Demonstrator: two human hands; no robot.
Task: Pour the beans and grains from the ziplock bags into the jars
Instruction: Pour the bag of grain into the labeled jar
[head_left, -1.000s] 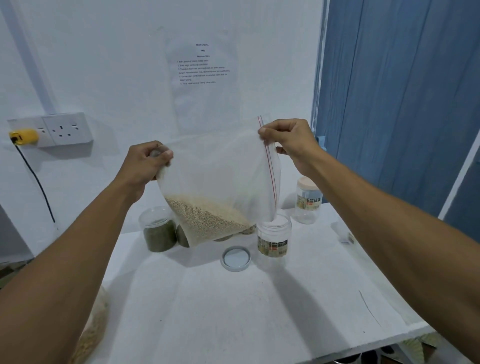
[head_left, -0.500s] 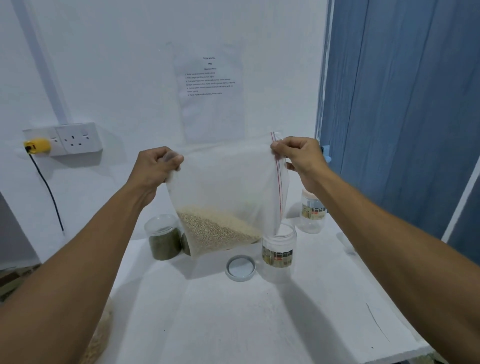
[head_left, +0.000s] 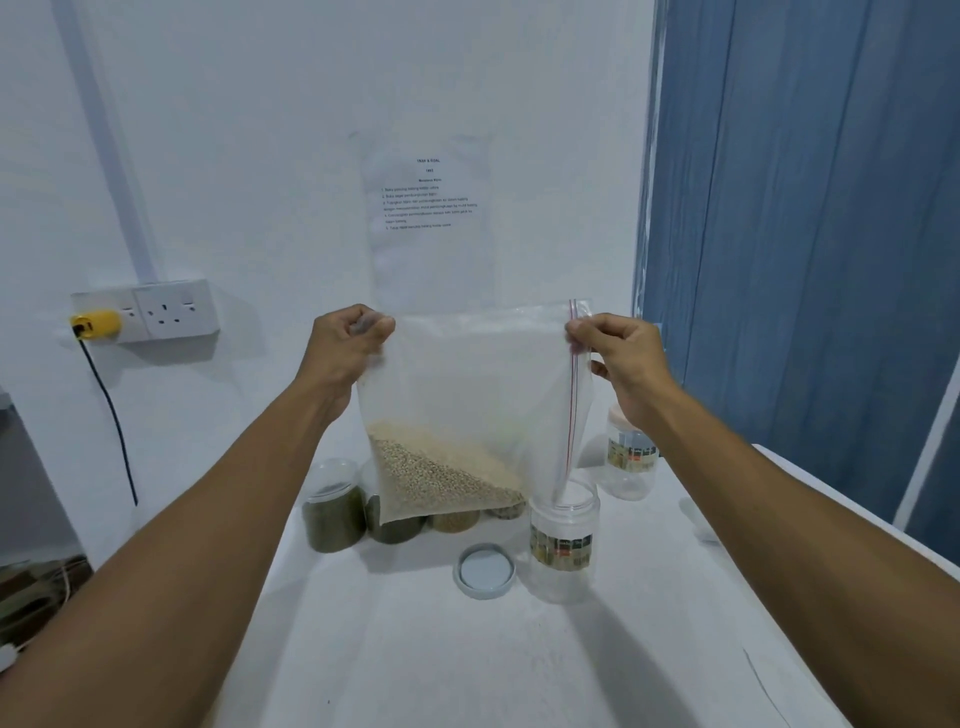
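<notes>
One ziplock bag (head_left: 467, 384) of grain (head_left: 441, 473), corners pinched by our left hand (head_left: 345, 348) and right hand (head_left: 618, 358). Empty jar (head_left: 563, 545) below the right.

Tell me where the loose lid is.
In the head view, the lid lies on the table near the middle, just left of the open jar and below the bag.

Wall socket (head_left: 176, 309), taped paper notice (head_left: 428, 218), blue curtain (head_left: 800, 234)
</notes>
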